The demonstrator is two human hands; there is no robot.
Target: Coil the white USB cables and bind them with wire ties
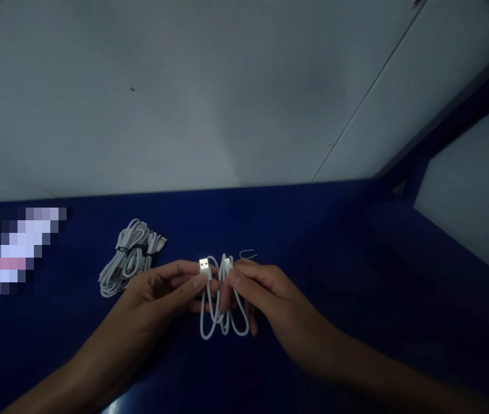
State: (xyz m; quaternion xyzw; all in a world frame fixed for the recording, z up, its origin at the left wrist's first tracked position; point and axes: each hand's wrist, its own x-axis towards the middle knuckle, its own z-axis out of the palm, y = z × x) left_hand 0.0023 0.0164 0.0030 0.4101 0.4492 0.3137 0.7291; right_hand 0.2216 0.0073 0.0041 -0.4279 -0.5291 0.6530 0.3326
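Observation:
A white USB cable (pixel 224 322), folded into several loose loops, is held between my two hands above the blue surface. My left hand (pixel 162 290) pinches the cable just below its larger USB plug, whose metal end points up. Closed around the other end, my right hand (pixel 265 290) grips near a smaller plug, with its fingers partly behind the loops. A thin white twist tie (pixel 247 253), bent into a hook shape, shows just beyond the right fingers; whether it touches them I cannot tell.
Left of my hands lies a pile of white cables (pixel 127 259) bundled with dark ties. A blurred-out, pixelated patch covers the far left. The blue table (pixel 313 230) meets a pale wall (pixel 184 115) at the back, and a blue frame bar (pixel 446 126) rises at the right.

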